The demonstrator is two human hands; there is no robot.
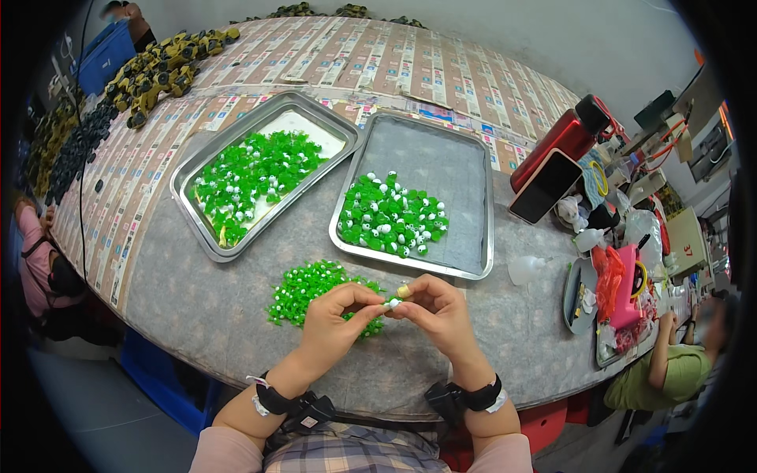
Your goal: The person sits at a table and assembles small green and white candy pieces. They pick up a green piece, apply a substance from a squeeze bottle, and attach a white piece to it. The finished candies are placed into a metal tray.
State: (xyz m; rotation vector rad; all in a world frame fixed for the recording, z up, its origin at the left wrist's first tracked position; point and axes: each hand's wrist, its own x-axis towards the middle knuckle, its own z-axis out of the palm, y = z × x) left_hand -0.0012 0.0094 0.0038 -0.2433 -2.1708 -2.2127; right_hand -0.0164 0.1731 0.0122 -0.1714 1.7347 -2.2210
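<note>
Pink is clothing a person (51,268) just off the left edge of the table (213,303). Yellow parts (162,71) are lying heaped toward the table's far left corner. Next, a metal tray (296,124) is resting at a slant, holding green and white pieces (252,177). Nearer the table's front edge, a pile (303,285) of smaller green bits is lying loose. Over its right side, the left hand (335,311) is pinching a green-and-white bead (393,302) between thumb and finger, above the table near the middle of its front edge. Beyond, a second tray (453,158) is carrying white balls and green pieces (386,213) toward its near left corner. The right hand (438,311), yellow wrapping (404,291) on one fingertip, is gripping the bead's other side, thumb and finger closed on it. Toward the table's right edge, a phone (546,185) is leaning before a red bottle (560,146); nearer, a grey dish (579,292) is sitting beside a pink box (623,284). Past that edge, someone in a green top (670,374) is sitting.
</note>
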